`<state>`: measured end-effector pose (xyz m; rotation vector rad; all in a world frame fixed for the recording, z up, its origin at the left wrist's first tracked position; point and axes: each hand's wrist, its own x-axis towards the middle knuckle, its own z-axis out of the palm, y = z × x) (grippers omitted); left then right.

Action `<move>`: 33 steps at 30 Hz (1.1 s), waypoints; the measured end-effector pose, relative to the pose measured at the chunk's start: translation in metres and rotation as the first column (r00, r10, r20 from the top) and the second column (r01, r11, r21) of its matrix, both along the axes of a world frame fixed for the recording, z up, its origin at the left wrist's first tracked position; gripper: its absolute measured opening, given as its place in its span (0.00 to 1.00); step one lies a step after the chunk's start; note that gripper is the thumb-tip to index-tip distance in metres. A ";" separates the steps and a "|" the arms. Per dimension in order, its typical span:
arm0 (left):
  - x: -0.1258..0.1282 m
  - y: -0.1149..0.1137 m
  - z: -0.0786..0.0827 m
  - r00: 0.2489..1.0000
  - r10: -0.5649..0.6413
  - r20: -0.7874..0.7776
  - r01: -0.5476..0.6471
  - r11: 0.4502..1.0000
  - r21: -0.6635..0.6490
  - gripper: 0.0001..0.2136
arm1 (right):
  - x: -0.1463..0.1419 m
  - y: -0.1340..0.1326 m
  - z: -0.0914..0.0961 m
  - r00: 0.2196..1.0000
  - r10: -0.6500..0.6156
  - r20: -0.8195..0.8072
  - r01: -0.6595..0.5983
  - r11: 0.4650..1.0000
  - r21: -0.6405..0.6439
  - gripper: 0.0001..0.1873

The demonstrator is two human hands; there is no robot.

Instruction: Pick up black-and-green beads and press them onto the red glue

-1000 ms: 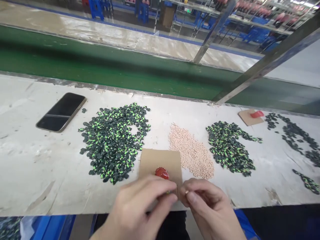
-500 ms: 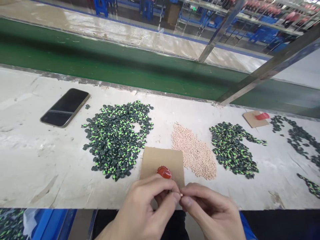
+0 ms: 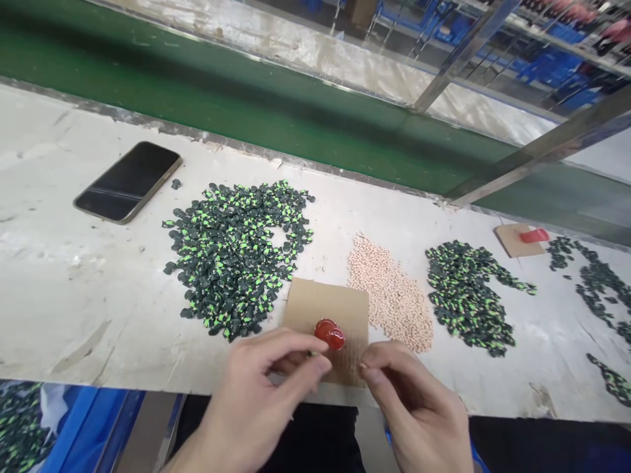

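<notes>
My left hand [image 3: 261, 394] is pinched at the near table edge, thumb against fingers on something small I cannot make out. My right hand [image 3: 409, 407] is also pinched, its fingertips on the near right corner of a brown cardboard square [image 3: 315, 305]. A red blob [image 3: 330, 334] sits on the cardboard between the two hands. A large heap of black-and-green small parts [image 3: 236, 253] lies to the left of the cardboard. A heap of pale pink pellets [image 3: 392, 295] lies to its right.
A dark phone [image 3: 127, 181] lies at the far left of the white table [image 3: 73, 295]. Another black-and-green heap [image 3: 468, 295] is right of the pellets, more parts [image 3: 591, 282] further right. A second cardboard piece with a red item [image 3: 522, 238] lies far right. A green conveyor belt [image 3: 246, 112] runs behind.
My fingertips were touching each other half a second ago and have now drawn apart, the left hand shifting left. The view has tipped downward.
</notes>
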<state>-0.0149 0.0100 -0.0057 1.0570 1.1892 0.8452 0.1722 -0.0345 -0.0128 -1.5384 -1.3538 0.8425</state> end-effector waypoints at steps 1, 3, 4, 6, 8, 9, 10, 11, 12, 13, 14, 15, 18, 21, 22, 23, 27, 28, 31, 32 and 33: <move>-0.004 0.000 -0.004 0.998 0.038 -0.055 -0.035 0.998 0.049 0.05 | 0.001 0.001 -0.004 0.999 -0.012 0.042 0.011 1.000 0.014 0.06; -0.012 0.000 -0.013 0.985 0.058 -0.162 -0.039 0.992 0.118 0.08 | 0.003 0.004 -0.010 0.994 -0.003 0.105 0.000 0.999 0.032 0.07; -0.014 0.000 -0.016 0.977 0.047 -0.207 -0.018 0.990 0.140 0.09 | 0.003 0.006 -0.013 0.991 0.016 0.133 -0.021 0.999 0.033 0.08; -0.017 -0.001 -0.022 0.964 0.007 -0.266 0.040 0.984 0.171 0.11 | 0.003 0.008 -0.017 0.982 0.060 0.178 -0.066 0.997 0.031 0.09; -0.016 -0.002 -0.027 0.956 -0.031 -0.293 0.089 0.979 0.184 0.13 | 0.003 0.009 -0.018 0.973 0.078 0.216 -0.088 0.996 0.034 0.09; -0.016 -0.003 -0.029 0.953 -0.038 -0.299 0.098 0.978 0.186 0.13 | 0.003 0.010 -0.018 0.970 0.079 0.228 -0.090 0.995 0.038 0.09; -0.015 -0.004 -0.030 0.954 -0.037 -0.298 0.096 0.978 0.184 0.13 | 0.002 0.010 -0.017 0.969 0.075 0.237 -0.087 0.995 0.042 0.09; -0.014 -0.005 -0.031 0.956 -0.028 -0.291 0.082 0.981 0.174 0.13 | 0.002 0.010 -0.017 0.967 0.072 0.245 -0.084 0.996 0.042 0.09; -0.014 -0.005 -0.032 0.960 -0.016 -0.280 0.062 0.985 0.159 0.12 | 0.002 0.010 -0.017 0.965 0.071 0.254 -0.084 0.996 0.041 0.09; -0.013 -0.005 -0.032 0.964 -0.003 -0.267 0.042 0.989 0.141 0.11 | 0.001 0.010 -0.017 0.962 0.073 0.261 -0.087 0.995 0.041 0.09; -0.013 -0.005 -0.033 0.966 0.006 -0.258 0.027 0.992 0.123 0.10 | 0.001 0.010 -0.017 0.960 0.074 0.268 -0.088 0.995 0.040 0.09; -0.013 -0.005 -0.032 0.967 0.012 -0.253 0.017 0.993 0.113 0.09 | 0.001 0.010 -0.017 0.959 0.075 0.275 -0.090 0.995 0.043 0.09; -0.015 -0.004 -0.029 0.969 0.034 -0.244 0.002 0.990 0.143 0.08 | 0.000 0.010 -0.018 0.958 0.075 0.278 -0.091 0.995 0.048 0.09; -0.016 -0.004 -0.021 0.980 0.054 -0.190 -0.022 0.986 0.164 0.09 | 0.002 0.008 -0.016 0.973 0.047 0.226 -0.058 0.997 0.041 0.09; -0.016 -0.004 -0.018 0.986 0.055 -0.157 -0.032 0.989 0.145 0.09 | 0.003 0.007 -0.014 0.981 0.033 0.190 -0.039 0.999 0.029 0.09; -0.014 -0.005 -0.015 0.992 0.064 -0.111 -0.051 0.992 0.114 0.09 | 0.004 0.006 -0.011 0.990 0.019 0.143 -0.021 1.000 0.012 0.09; -0.002 -0.005 -0.002 0.983 0.105 0.148 -0.084 0.987 -0.140 0.07 | 0.007 0.001 0.000 0.992 0.019 -0.124 -0.033 0.993 -0.111 0.06; 0.002 -0.005 0.000 0.971 0.102 0.216 -0.054 0.975 -0.217 0.06 | 0.007 0.000 0.002 0.979 0.019 -0.205 -0.047 0.990 -0.130 0.06; 0.013 -0.005 0.002 0.913 0.081 0.400 0.079 0.927 -0.368 0.03 | 0.004 -0.003 0.005 0.900 -0.002 -0.435 -0.077 0.983 -0.164 0.05; 0.015 -0.006 0.001 0.887 0.084 0.453 0.109 0.918 -0.382 0.03 | 0.003 -0.004 0.006 0.871 -0.009 -0.491 -0.087 0.981 -0.174 0.05; 0.017 -0.008 -0.001 0.863 0.088 0.497 0.131 0.913 -0.388 0.02 | 0.001 -0.005 0.006 0.847 -0.015 -0.532 -0.098 0.978 -0.184 0.06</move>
